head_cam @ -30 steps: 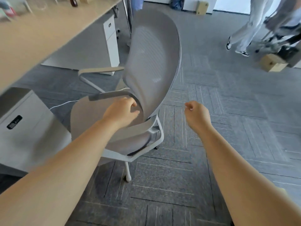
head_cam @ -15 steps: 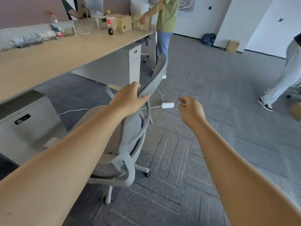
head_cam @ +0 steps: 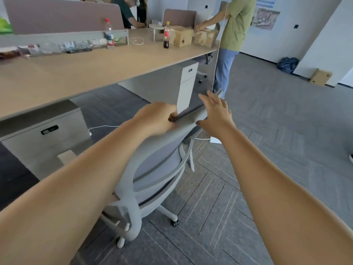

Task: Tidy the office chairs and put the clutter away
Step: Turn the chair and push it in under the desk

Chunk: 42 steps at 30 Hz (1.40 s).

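Left hand (head_cam: pixel 159 119) clamped on top edge of chair (head_cam: pixel 152 169) backrest, fingers curled over the rim. Right hand (head_cam: pixel 215 113) spread flat, fingers apart, just right of the left hand, palm at or just above the same rim; contact not certain. Chair directly below both hands, back toward the viewer, seat facing the counter (head_cam: pixel 80 73), castors on grey carpet. Drawer unit (head_cam: pixel 44 138) under the counter, left of the left hand; drawers closed, contents hidden. Second drawer unit (head_cam: pixel 186 87) just beyond the hands, also closed. White cable and adapter (head_cam: pixel 214 140) on the floor below the right hand.

On the counter, far beyond the left hand: clear bottle (head_cam: pixel 109 34) with red cap, nearly empty; cola bottle (head_cam: pixel 166 35) holding a little dark liquid. Beyond the right hand: two cardboard boxes (head_cam: pixel 182 37), contents not visible, one touched by a standing person (head_cam: pixel 232 35) in a green shirt. Another box (head_cam: pixel 321 77) against the far wall, right of the right hand.
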Tool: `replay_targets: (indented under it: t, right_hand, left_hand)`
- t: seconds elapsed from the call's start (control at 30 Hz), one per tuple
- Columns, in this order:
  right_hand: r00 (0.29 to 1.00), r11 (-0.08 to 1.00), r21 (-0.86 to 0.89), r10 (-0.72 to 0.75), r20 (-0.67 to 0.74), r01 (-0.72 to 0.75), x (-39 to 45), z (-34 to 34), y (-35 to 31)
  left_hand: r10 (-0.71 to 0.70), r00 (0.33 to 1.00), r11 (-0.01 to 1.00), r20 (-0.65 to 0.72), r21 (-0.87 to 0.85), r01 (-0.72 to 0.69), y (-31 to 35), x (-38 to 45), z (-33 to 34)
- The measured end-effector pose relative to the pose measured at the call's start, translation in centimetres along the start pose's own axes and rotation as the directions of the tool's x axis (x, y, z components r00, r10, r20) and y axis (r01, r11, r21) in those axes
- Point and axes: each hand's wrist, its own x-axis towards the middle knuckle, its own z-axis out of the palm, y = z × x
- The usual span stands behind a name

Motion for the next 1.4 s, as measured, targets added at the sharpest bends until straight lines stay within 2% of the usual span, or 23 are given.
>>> replay_targets:
  t: [0.1,0.2,0.3,0.4,0.53,0.67,0.93,1.07,1.27,1.4]
  right_hand:
    - [0.994,0.991,-0.109,-0.065,0.085,0.074,1.6,0.1,0.5]
    - [0.981,0.974,-0.133,-0.170,0.096,0.182,2.8,0.3,0.7]
    - [0.958,0.951,-0.118,-0.279,0.064,0.285,3.2,0.3,0.4]
    - [0.917,0.910,-0.116,-0.396,0.046,0.398,3.3,0.7,0.8]
    - [0.870,0.864,-0.100,-0.490,0.057,0.493,3.4,1.0,2.3]
    - [0.841,0.837,-0.080,-0.540,0.035,0.541,3.3,1.1,4.2]
    - [0.831,0.831,-0.017,-0.556,0.018,0.556,4.1,0.5,6.9]
    - [0.853,0.853,-0.020,-0.520,0.035,0.521,5.6,0.2,8.7]
    - [0.895,0.895,0.022,-0.446,-0.010,0.446,8.7,0.0,11.1]
    - [0.904,0.904,-0.037,-0.427,-0.005,0.426,11.6,-0.2,12.9]
  left_hand:
    - [-0.018,0.996,0.999,0.084,-0.044,0.022,-0.2,-0.5,-1.1]
    - [-0.089,0.987,0.995,0.137,-0.020,0.093,-0.2,-0.8,-1.7]
    - [-0.175,0.984,0.982,-0.018,0.074,0.176,-0.4,-0.8,-0.5]
    - [-0.238,0.953,0.937,-0.190,0.215,0.276,0.0,-0.9,1.8]
    - [-0.177,0.918,0.897,-0.354,0.327,0.299,0.8,-1.3,4.0]
    - [-0.128,0.911,0.864,-0.392,0.407,0.297,1.7,-1.2,5.2]
    - [-0.113,0.903,0.840,-0.415,0.445,0.310,3.5,0.7,6.3]
    - [-0.105,0.911,0.838,-0.400,0.457,0.297,4.3,2.9,6.8]
    - [-0.082,0.916,0.859,-0.393,0.438,0.265,5.1,7.8,7.0]
    - [-0.071,0.919,0.876,-0.387,0.416,0.243,5.6,11.6,7.2]
